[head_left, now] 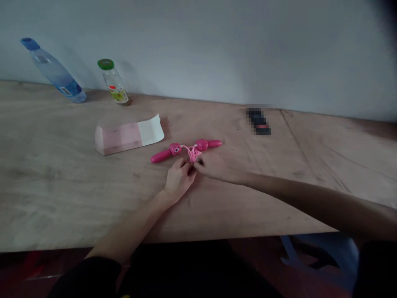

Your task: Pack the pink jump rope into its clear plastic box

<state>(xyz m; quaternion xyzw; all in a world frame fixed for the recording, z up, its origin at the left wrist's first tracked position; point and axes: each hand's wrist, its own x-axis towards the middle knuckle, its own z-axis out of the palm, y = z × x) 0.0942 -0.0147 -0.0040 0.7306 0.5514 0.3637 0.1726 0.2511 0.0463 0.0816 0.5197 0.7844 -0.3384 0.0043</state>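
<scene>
A pink jump rope (pixel 192 152) lies on the wooden table with its cord gathered in a small bundle. Its left handle (pixel 161 155) points to the left and has an eye-like mark at the thick end. The right handle (pixel 214 143) points to the right. My left hand (pixel 180 179) is closed at the near end of the bundle, fingers pinched on the cord. From the right, my right hand (pixel 212 166) pinches the same end, its fingertips meeting those of the left. What exactly lies between the fingertips is partly hidden.
A pink and white card package (pixel 122 137) lies left of the jump rope. Behind it, near the wall, stand a glass bottle with a green cap (pixel 116 85) and a blue plastic bottle (pixel 56 72). A blurred dark object (pixel 258 121) lies at the back right.
</scene>
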